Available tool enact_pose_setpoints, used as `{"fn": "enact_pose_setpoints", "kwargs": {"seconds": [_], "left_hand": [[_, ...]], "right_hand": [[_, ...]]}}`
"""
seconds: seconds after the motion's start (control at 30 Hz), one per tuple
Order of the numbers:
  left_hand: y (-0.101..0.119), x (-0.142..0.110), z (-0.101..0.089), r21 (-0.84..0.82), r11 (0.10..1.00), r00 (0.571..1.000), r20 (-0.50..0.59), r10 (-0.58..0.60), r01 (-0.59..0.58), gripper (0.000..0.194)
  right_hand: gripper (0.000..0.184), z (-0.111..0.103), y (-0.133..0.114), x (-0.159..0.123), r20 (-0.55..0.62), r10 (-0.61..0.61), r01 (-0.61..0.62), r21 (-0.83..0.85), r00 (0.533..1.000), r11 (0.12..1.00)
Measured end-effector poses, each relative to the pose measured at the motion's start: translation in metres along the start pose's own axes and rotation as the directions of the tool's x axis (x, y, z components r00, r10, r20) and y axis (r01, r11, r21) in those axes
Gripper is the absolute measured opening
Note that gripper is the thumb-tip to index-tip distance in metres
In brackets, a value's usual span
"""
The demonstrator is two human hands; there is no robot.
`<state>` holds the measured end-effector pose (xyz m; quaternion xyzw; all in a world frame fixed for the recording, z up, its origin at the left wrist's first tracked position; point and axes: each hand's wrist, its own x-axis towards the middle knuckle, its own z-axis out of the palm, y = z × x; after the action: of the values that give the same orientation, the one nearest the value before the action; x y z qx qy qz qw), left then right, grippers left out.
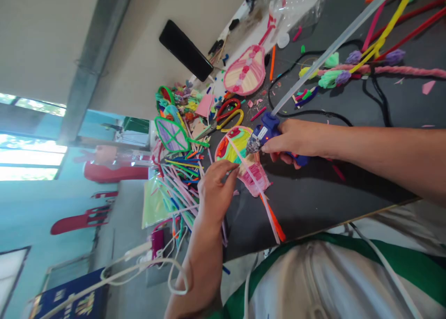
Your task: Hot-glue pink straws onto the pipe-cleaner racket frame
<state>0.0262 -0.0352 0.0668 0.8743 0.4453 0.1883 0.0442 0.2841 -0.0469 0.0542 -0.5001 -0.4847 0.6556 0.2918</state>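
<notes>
My right hand [291,142] is wrapped round a blue hot glue gun [266,130], with a long translucent glue stick [313,61] running out of its back. The gun's nozzle points at a craft piece [256,177] with a pink outline, filled with red, yellow, green and pink strands. Across this piece lies a pale pink pipe cleaner [270,219], its lower end beside an orange strip [277,223]. At the piece's left edge my left hand [218,184] is closed in a pinch close to the pipe cleaner; what sits between the fingertips is too small to tell.
Scissors [228,116] with red and yellow handles lie beyond the piece. Left of it are a green-rimmed leaf shape [172,135] and a heap of pipe cleaners [181,182]. Farther back are a pink-rimmed shape [245,70] and a black phone [186,49]. A black cable [317,112] crosses the table.
</notes>
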Motion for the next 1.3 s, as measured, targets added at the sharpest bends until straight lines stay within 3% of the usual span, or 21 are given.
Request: {"fn": "enact_pose_setpoints", "kwargs": {"seconds": [0.17, 0.23, 0.37, 0.5, 0.8, 1.3], "left_hand": [[0.019, -0.03, 0.0, -0.043, 0.999, 0.998, 0.055, 0.013, -0.011, 0.015], [0.019, -0.044, 0.005, -0.062, 0.998, 1.0, 0.013, 0.021, -0.02, 0.019], [0.011, -0.057, 0.014, -0.028, 0.987, 0.986, 0.049, 0.161, -0.16, 0.038], [0.008, -0.055, 0.015, 0.001, 0.974, 0.967, 0.117, 0.226, -0.228, 0.047], [0.02, -0.052, 0.015, -0.019, 0.955, 0.949, 0.109, 0.296, -0.296, 0.047], [0.018, -0.05, 0.018, -0.102, 0.968, 0.969, 0.08, 0.236, -0.227, 0.036]], "right_hand": [[0.019, 0.004, -0.009, -0.006, -0.006, 0.062, -0.063, -0.028, 0.998, 0.998], [0.022, 0.005, -0.013, -0.009, -0.009, 0.084, -0.084, -0.044, 0.996, 0.996], [0.025, 0.004, -0.014, -0.011, 0.0, 0.092, -0.092, -0.056, 0.996, 0.994], [0.024, 0.003, -0.01, -0.008, 0.012, 0.101, -0.1, -0.061, 0.995, 0.993], [0.024, 0.002, -0.007, -0.007, 0.021, 0.072, -0.071, -0.068, 0.997, 0.995], [0.025, 0.002, -0.01, -0.007, 0.019, 0.106, -0.103, -0.107, 0.994, 0.989]]}}
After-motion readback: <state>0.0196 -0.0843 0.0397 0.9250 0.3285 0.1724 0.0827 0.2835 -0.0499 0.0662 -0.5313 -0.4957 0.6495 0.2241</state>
